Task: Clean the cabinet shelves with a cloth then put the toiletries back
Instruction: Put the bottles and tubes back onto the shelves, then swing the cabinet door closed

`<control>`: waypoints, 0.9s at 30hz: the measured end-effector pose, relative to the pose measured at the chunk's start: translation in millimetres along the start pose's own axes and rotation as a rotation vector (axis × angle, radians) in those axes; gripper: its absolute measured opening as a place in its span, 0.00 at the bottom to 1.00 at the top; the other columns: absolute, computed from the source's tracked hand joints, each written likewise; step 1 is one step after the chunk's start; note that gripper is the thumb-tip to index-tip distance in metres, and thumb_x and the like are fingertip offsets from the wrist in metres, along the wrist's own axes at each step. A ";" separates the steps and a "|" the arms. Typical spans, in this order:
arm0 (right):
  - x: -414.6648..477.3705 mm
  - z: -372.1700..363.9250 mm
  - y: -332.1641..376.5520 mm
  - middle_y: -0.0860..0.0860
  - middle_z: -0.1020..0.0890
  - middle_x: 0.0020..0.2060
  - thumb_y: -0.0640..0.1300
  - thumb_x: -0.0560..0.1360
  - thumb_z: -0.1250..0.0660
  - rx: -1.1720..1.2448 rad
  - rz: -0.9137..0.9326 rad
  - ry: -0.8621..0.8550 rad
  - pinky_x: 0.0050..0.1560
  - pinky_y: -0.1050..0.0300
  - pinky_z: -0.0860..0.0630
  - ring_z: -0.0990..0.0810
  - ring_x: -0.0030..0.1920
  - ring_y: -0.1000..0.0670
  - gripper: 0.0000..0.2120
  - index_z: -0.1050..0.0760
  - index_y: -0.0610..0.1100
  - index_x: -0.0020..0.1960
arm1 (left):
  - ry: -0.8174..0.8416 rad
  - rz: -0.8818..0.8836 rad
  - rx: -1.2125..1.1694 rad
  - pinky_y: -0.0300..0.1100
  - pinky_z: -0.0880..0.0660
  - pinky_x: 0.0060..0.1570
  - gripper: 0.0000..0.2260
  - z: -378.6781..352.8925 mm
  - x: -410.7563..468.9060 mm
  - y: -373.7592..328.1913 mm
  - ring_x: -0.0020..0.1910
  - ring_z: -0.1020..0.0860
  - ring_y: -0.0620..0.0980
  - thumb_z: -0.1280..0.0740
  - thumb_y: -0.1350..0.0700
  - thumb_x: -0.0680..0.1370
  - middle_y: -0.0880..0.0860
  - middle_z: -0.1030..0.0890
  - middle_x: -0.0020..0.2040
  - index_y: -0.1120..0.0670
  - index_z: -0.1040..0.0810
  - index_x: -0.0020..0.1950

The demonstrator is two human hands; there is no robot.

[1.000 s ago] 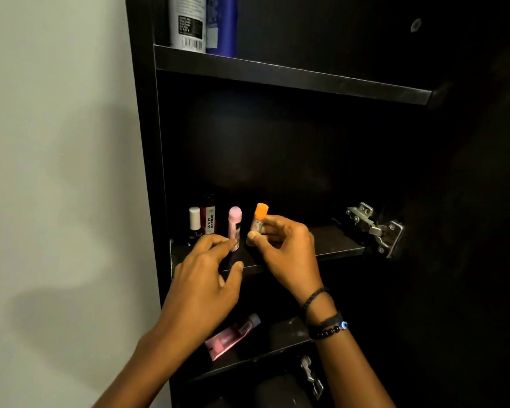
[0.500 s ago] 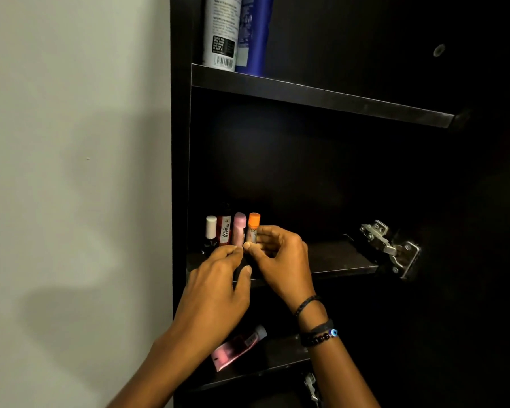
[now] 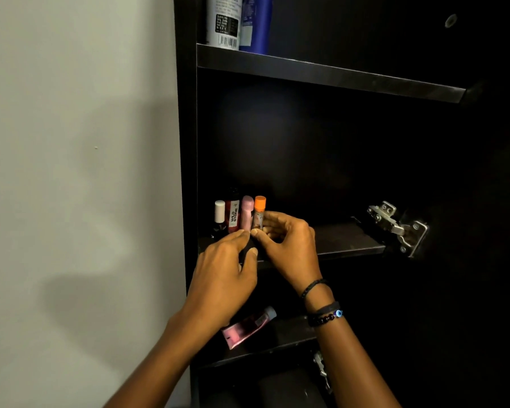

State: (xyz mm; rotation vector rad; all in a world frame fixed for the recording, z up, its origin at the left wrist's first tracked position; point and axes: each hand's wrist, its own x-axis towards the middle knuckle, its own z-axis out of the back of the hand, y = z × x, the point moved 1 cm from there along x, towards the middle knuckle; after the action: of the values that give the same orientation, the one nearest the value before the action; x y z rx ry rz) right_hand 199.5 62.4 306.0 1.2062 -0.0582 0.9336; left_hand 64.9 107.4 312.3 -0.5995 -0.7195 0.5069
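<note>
On the middle shelf of a dark cabinet, several small toiletries stand in a row at the left: a white-capped bottle, a dark red "Wild Stone" bottle, a pink stick and an orange-capped stick. My right hand pinches the orange-capped stick near its base, upright against the pink stick. My left hand is in front of the row, fingertips at the foot of the pink stick, holding nothing that I can see. No cloth is in view.
A white spray can and a blue bottle stand on the upper shelf. A pink tube lies on the lower shelf. A metal hinge sticks out at the right. A pale wall is to the left.
My right hand has moved the orange-capped stick left until it stands against the pink stick. My left hand has stayed at the front of the row.
</note>
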 end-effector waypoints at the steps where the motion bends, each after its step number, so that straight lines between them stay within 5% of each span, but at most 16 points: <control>1: -0.6 0.9 0.5 0.54 0.15 0.48 0.45 0.70 0.26 -0.011 0.001 -0.009 0.51 0.59 0.19 0.18 0.47 0.60 0.16 0.20 0.45 0.58 | -0.002 -0.014 -0.004 0.38 0.28 0.62 0.20 1.2 -0.6 -1.2 0.56 0.21 0.49 0.37 0.54 0.78 0.49 0.28 0.69 0.53 0.31 0.70; 6: -30.1 7.1 5.8 0.52 0.23 0.64 0.45 0.74 0.31 -0.049 -0.037 -0.092 0.63 0.66 0.29 0.26 0.64 0.57 0.22 0.27 0.46 0.67 | -0.023 -0.040 -0.050 0.45 0.21 0.51 0.22 0.8 -19.4 0.9 0.40 0.21 0.38 0.37 0.53 0.78 0.45 0.31 0.71 0.50 0.34 0.72; 10: -69.2 8.3 10.2 0.52 0.37 0.74 0.43 0.77 0.36 -0.112 -0.028 -0.143 0.72 0.65 0.44 0.45 0.76 0.56 0.25 0.37 0.49 0.73 | 0.016 -0.048 -0.127 0.48 0.27 0.62 0.22 -3.8 -43.0 5.0 0.65 0.27 0.44 0.37 0.53 0.78 0.46 0.35 0.73 0.49 0.35 0.73; 14: -116.4 14.1 3.6 0.52 0.50 0.78 0.46 0.78 0.37 -0.209 -0.114 -0.165 0.71 0.63 0.53 0.56 0.77 0.53 0.31 0.47 0.51 0.77 | 0.130 -0.051 -0.090 0.53 0.33 0.68 0.24 -12.8 -69.1 6.1 0.69 0.31 0.55 0.38 0.51 0.79 0.45 0.43 0.76 0.48 0.39 0.74; 17: -160.4 25.3 -11.0 0.51 0.53 0.78 0.47 0.77 0.36 -0.254 -0.253 -0.206 0.73 0.57 0.52 0.56 0.77 0.51 0.35 0.51 0.52 0.77 | 0.187 -0.101 -0.109 0.42 0.45 0.72 0.28 -26.0 -92.9 7.4 0.75 0.45 0.46 0.37 0.52 0.78 0.45 0.48 0.78 0.49 0.44 0.76; 21: -222.4 48.3 -37.2 0.49 0.51 0.78 0.48 0.76 0.33 -0.289 -0.484 -0.282 0.76 0.52 0.50 0.54 0.77 0.52 0.38 0.52 0.50 0.77 | 0.328 -0.112 -0.152 0.44 0.43 0.71 0.29 -44.4 -125.6 4.0 0.76 0.45 0.47 0.37 0.53 0.78 0.48 0.48 0.78 0.50 0.44 0.76; 24: -264.8 69.4 -53.8 0.47 0.49 0.77 0.48 0.74 0.31 -0.270 -0.665 -0.415 0.75 0.56 0.48 0.51 0.77 0.51 0.40 0.51 0.46 0.77 | 0.439 -0.130 -0.183 0.43 0.47 0.72 0.28 -54.4 -150.3 -3.5 0.76 0.49 0.47 0.38 0.52 0.79 0.48 0.49 0.78 0.50 0.46 0.76; 27: -302.3 92.6 -69.8 0.43 0.45 0.74 0.46 0.71 0.28 -0.180 -0.889 -0.639 0.66 0.62 0.40 0.38 0.72 0.46 0.40 0.47 0.42 0.75 | 0.513 -0.148 -0.189 0.40 0.50 0.70 0.29 -62.3 -171.4 -9.8 0.76 0.50 0.47 0.38 0.50 0.79 0.48 0.51 0.78 0.48 0.48 0.77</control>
State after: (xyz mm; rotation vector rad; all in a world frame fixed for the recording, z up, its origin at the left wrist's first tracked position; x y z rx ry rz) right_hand 89.7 -191.9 138.6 1.1496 -0.1001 -0.2412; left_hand 1.4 -24.9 203.7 -0.8077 -0.3197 0.1341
